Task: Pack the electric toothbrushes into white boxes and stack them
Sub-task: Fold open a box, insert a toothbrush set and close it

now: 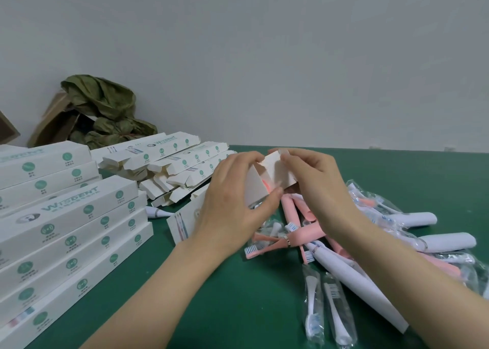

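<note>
Packing step: as a judgement, the end of the white box (274, 163) looks about to be closed, since its flap stands up and a pink toothbrush (266, 184) shows inside the open mouth.
Box: held up off the worktop (238, 295), open end turned toward the person, likely so flap and slot can be seen while tucking.
Left side: the left hand (232, 203) grips the box body from the left, fingers curled over its top and thumb pressed at the lower edge of the mouth. It seems to act as the clamp that steadies the box.
Right side: the right hand (315, 187) pinches the upright flap at the top of the box, fingertips curled on its edge and wrist bent inward, well placed to fold the flap down.
Arms: both bare forearms reach up from below the box and converge on it.
Finished work: a stack of closed boxes (79, 216) lies well left of the box, laid flat in layers, and is probably where this one goes.
Empties: a heap of open boxes (172, 163) sits just left of the box, flaps loose, handy for the next pick.
Supply: loose toothbrushes (317, 229), pink and white, lie piled just below and right of the box.
Spares: brush heads (312, 303) in clear wrap lie further below the box.
Risk: the flap may crease if pushed before it lines up.
</note>
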A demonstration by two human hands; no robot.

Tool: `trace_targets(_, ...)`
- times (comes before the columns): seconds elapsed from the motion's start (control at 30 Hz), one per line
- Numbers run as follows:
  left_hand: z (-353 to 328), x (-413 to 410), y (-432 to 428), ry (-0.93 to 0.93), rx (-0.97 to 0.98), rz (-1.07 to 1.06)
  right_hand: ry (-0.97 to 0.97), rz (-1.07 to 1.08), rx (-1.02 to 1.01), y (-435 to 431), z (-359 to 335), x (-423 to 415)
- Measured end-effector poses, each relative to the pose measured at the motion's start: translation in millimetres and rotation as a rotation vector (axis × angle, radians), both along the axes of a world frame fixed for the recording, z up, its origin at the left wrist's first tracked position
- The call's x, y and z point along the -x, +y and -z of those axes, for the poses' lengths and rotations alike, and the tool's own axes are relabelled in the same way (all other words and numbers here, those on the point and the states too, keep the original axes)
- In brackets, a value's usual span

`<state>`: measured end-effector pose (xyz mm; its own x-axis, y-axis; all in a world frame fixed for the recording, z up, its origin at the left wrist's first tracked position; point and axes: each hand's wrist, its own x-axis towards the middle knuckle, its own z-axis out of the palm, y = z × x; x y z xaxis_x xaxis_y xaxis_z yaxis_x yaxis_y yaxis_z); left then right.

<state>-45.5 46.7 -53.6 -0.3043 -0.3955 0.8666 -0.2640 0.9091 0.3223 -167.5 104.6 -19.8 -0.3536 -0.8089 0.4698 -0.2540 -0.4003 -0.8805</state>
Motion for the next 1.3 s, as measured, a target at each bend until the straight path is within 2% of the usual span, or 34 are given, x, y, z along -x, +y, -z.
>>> trace_targets(0.13,-3.6,0.7,4.4,0.123,-0.095,-0.012,0.064,-0.104,0.103,0.9,10.0,-17.0)
trace_targets(0.23,-5.1,0.1,4.7,0.155,-0.118,-0.014,0.122,-0.064,0.114,-3.5,22.7,-27.8)
trace_targets(0.33,-2.7,-2.2,-1.5,0.021,-0.162,0.025,0.112,-0.006,0.116,-6.3,24.7,-26.9)
trace_targets(0.43,1.9,-5.1,-14.1,-0.204,-0.146,-0.129,0.030,0.033,0.106,-9.9,22.4,-14.0)
trace_targets(0.5,2.1,-6.5,-18.5,-0.238,-0.147,-0.215,0.014,0.068,0.096,-13.1,23.6,-6.4)
trace_targets(0.67,4.7,-4.9,-18.0,-0.177,-0.212,-0.194,0.117,0.162,0.049,-16.8,32.6,-3.0)
trace_targets(0.83,7.1,-1.4,-16.1,-0.085,-0.230,-0.177,0.235,0.236,0.085,-13.4,34.0,-3.0)
trace_targets(1.13,9.6,2.1,-13.0,0.003,-0.240,-0.158,0.143,0.209,0.148,-10.4,26.2,-3.9)
trace_targets(1.3,9.8,1.7,-11.1,0.030,-0.242,-0.151,0.186,0.201,0.115,-9.7,33.1,-4.5)
